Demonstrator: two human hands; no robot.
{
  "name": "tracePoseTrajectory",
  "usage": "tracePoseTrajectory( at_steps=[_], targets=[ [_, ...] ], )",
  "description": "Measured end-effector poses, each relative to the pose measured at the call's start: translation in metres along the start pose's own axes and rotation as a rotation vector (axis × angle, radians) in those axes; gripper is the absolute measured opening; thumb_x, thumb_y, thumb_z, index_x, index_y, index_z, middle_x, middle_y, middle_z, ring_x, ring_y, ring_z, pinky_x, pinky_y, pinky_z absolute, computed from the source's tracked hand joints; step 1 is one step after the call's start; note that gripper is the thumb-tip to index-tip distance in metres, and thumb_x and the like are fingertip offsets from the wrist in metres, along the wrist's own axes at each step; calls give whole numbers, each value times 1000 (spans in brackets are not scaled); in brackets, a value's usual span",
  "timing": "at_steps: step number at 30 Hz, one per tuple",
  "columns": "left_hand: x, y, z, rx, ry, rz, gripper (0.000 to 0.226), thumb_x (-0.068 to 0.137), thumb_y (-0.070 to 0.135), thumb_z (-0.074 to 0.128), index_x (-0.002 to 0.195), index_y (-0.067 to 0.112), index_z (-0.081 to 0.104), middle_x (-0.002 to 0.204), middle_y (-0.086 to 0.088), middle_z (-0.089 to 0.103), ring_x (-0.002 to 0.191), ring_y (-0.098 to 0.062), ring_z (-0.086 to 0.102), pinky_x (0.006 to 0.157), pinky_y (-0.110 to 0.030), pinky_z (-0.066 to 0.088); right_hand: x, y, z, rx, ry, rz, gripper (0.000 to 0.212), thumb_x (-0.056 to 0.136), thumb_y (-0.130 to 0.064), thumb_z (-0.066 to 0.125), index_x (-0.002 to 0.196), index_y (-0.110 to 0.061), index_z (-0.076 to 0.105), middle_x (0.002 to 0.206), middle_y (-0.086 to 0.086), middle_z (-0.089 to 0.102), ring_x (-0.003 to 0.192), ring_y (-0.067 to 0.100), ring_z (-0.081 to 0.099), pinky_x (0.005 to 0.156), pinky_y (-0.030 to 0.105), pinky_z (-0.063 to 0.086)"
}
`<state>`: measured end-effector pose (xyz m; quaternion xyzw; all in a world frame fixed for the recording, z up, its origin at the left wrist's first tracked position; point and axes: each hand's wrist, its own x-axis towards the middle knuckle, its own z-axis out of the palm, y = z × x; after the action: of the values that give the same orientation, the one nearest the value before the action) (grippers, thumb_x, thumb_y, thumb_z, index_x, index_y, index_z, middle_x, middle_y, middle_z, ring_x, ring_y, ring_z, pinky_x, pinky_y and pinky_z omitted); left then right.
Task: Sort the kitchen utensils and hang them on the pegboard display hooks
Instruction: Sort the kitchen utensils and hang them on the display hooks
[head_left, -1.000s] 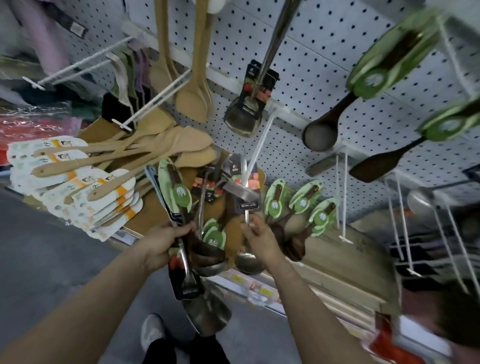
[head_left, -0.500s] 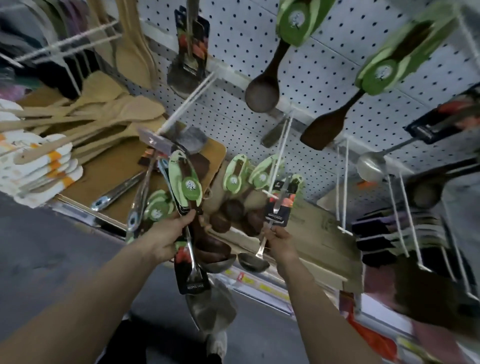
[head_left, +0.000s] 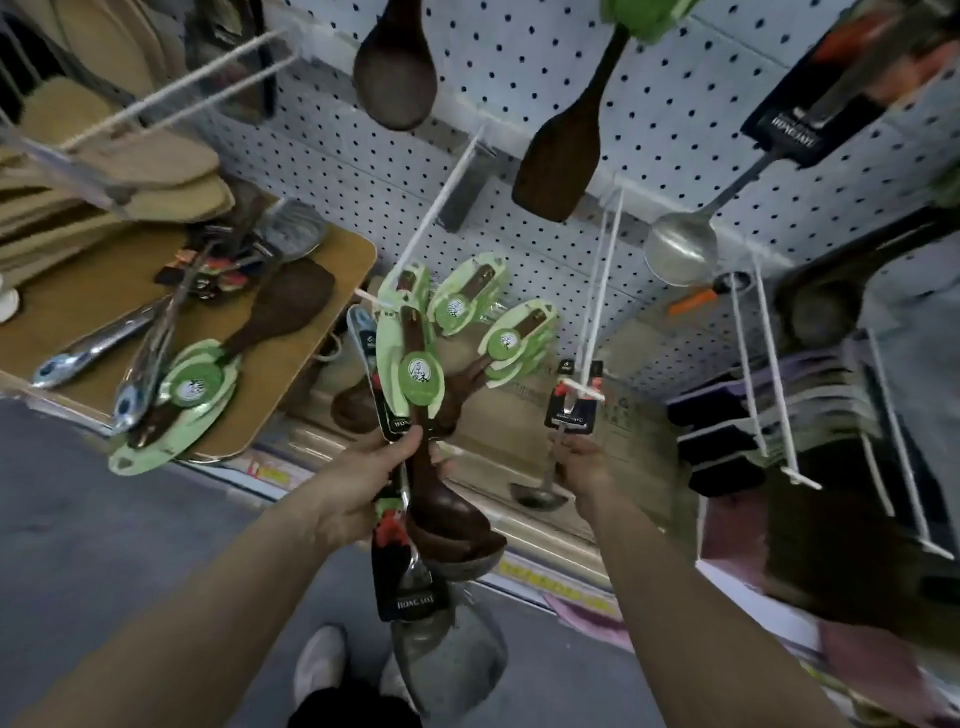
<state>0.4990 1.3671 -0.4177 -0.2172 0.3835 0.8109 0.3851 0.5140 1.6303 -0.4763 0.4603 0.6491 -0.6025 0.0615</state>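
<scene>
My left hand grips a bundle of utensils: dark wooden ladles with green card labels and steel ones with black tags, bowls hanging down. My right hand pinches the handle of a small steel ladle whose black tag sits at the tip of a white double-wire hook on the white pegboard. More green-carded wooden spoons hang on a neighbouring hook.
A wooden shelf at left carries loose steel, wooden and green-carded utensils. Dark wooden spoons and a steel ladle hang higher up. Bare white hooks jut out at right. My shoe shows on the grey floor.
The view has swung right and closer to the pegboard. My right hand has carried the small steel ladle right and up, bringing its tag onto the hook's tip. The left hand keeps its bundle.
</scene>
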Motion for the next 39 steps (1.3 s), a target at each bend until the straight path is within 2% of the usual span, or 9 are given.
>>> tracePoseTrajectory(
  at_steps=[4, 7, 13, 21, 25, 29, 31, 35, 39],
  targets=[
    [16, 0, -6, 51, 26, 36, 16, 92, 18, 57, 103, 6, 61, 89, -9, 68, 94, -28, 70, 87, -43, 54, 44, 1, 9, 9, 51, -37, 18, 92, 9, 59, 88, -8, 65, 54, -2, 60, 31, 2, 47, 34, 14, 38],
    [22, 2, -12, 66, 18, 34, 16, 93, 18, 57, 103, 7, 63, 91, -9, 67, 97, -28, 69, 90, -44, 52, 70, 7, 17, -54, 134, -49, 10, 91, 5, 60, 95, -2, 67, 73, 6, 61, 50, 14, 56, 49, 23, 46],
    [29, -4, -10, 43, 9, 8, 14, 95, 17, 54, 102, 9, 62, 83, -7, 67, 98, -29, 68, 88, -42, 52, 85, 34, 22, -209, 84, -19, 18, 90, -15, 53, 103, -21, 63, 101, 10, 67, 84, 31, 65, 67, 48, 61],
    [21, -7, 0, 46, 3, 2, 15, 95, 14, 53, 108, 9, 61, 83, -7, 68, 90, -25, 71, 83, -39, 55, 39, 4, 21, -377, 190, -120, 40, 92, -6, 51, 129, -22, 55, 121, 8, 61, 101, 32, 62, 85, 43, 56],
    [12, -5, 8, 45, 43, 4, 31, 94, 10, 55, 124, 4, 57, 98, -15, 72, 90, -25, 72, 82, -42, 57, -33, -26, 34, -241, -65, -157, 15, 98, -15, 57, 111, -11, 63, 95, 5, 64, 64, 13, 55, 48, 18, 42],
    [5, 0, 15, 43, 55, 7, 29, 93, 8, 55, 122, 5, 59, 102, -13, 73, 86, -23, 72, 72, -39, 60, -88, -37, 43, -368, -588, -122, 18, 88, -32, 72, 91, -14, 68, 81, 1, 69, 67, 8, 62, 65, 21, 49],
    [1, 1, 17, 51, 56, 24, 28, 94, 6, 54, 122, 5, 59, 102, -11, 73, 84, -23, 72, 73, -39, 60, -95, -35, 46, -457, -637, -158, 18, 75, -35, 83, 80, -23, 70, 77, -7, 68, 71, 7, 63, 70, 24, 51],
    [-11, -1, 17, 140, 138, 55, 23, 93, 4, 56, 115, 1, 63, 90, -11, 74, 76, -22, 72, 66, -33, 60, -102, -34, 56, -520, -620, -160, 18, 75, -22, 81, 68, -23, 64, 61, -9, 62, 53, 5, 55, 53, 18, 43],
    [-19, 0, 2, 95, 223, 57, 18, 94, -1, 52, 108, 2, 62, 90, -13, 74, 79, -25, 71, 67, -39, 59, -105, -31, 71, -402, -593, -186, 15, 82, -3, 69, 89, -16, 69, 92, 11, 72, 80, 17, 64, 73, 28, 52]
  ],
)
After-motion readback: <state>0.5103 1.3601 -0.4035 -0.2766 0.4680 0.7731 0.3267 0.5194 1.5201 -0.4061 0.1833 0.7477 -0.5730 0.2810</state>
